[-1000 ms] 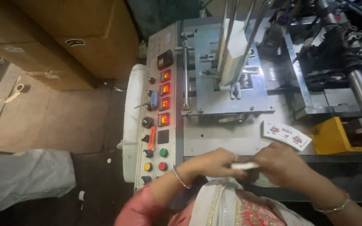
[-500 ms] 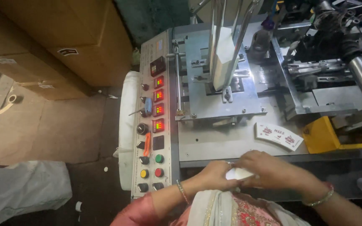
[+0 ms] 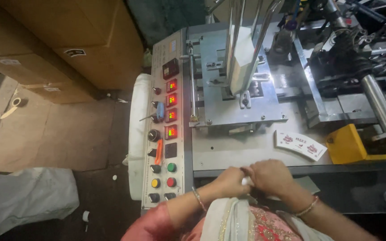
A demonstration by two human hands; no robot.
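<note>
A small white piece (image 3: pixel 246 180), mostly hidden and too covered to identify, sits pinched between the person's left hand (image 3: pixel 230 182) and right hand (image 3: pixel 270 177), which meet fingertip to fingertip just below the front edge of the grey metal machine bed (image 3: pixel 228 154).

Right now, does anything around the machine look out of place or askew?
One printed white card blank lies loose and askew on the machine's grey deck, apart from the upright white stack held between the guide rods. Both hands, left hand and right hand, pinch something small and white at the deck's edge.
</note>
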